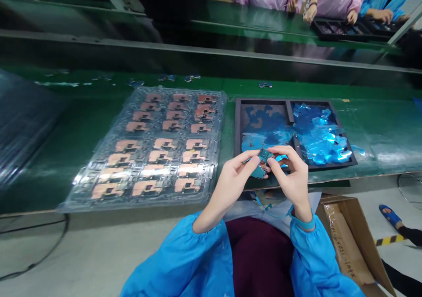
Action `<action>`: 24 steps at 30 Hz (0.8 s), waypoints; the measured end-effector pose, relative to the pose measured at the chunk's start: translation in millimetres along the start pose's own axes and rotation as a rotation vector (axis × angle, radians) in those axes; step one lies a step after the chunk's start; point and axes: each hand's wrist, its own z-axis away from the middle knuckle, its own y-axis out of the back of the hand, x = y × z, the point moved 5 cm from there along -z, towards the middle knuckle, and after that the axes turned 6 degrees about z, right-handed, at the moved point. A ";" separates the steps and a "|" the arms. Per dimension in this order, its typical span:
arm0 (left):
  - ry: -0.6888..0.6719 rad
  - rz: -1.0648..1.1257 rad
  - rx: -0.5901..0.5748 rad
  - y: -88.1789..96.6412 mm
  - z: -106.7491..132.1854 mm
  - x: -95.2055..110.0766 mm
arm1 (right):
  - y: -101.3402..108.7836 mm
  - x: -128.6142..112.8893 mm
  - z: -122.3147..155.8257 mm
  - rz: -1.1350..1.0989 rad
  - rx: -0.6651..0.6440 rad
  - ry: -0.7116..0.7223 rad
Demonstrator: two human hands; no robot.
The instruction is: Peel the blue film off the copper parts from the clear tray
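Note:
My left hand (235,178) and my right hand (292,174) meet over the near edge of the green bench, both pinching a small teal circuit board (263,163). The fingers of each hand are closed on the board's ends. Just behind the hands lies a black two-compartment tray (235,125) filled with blue film scraps (316,134). To the left sits a clear plastic blister tray (151,152) holding several copper-coloured boards in rows.
An open cardboard box (349,240) stands on the floor at my right. Across the bench, people in pink and blue sleeves work at black trays (346,28). A stack of clear trays (23,125) lies at far left. A foot in a blue sandal (391,215) shows at right.

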 end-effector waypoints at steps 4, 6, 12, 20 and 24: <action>0.001 -0.027 -0.010 -0.3 3.5 -0.7 | -0.7 5.0 3.1 -0.069 0.032 -0.088; -0.005 -0.034 0.004 -1.0 5.0 -0.1 | -1.5 3.8 3.6 -0.072 0.008 -0.091; -0.046 -0.081 0.046 -3.6 8.6 0.4 | 0.5 3.7 4.4 -0.075 0.032 -0.148; -0.116 -0.154 0.117 -6.3 7.7 1.2 | -3.9 10.8 9.4 -0.140 0.100 -0.182; -0.164 -0.155 0.166 -5.7 7.9 -2.5 | -6.3 9.2 9.5 -0.097 0.114 -0.153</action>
